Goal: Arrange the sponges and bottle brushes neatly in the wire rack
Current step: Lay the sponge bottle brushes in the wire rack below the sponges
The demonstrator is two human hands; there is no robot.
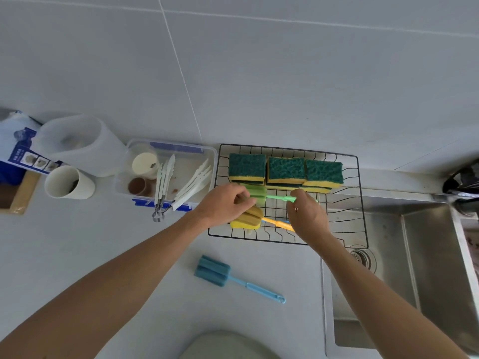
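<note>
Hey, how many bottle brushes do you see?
3: a green brush held by both hands in the wire rack, an orange brush in the rack's near side, a blue brush on the counter. Others may be hidden.

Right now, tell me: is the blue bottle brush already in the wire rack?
No, the blue bottle brush lies on the counter, outside the wire rack.

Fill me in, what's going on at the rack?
A person is placing a green bottle brush in the wire rack: left hand at its foam head, right hand on the handle. Sponges line the back; an orange brush lies in front. A blue brush waits on the counter.
</note>
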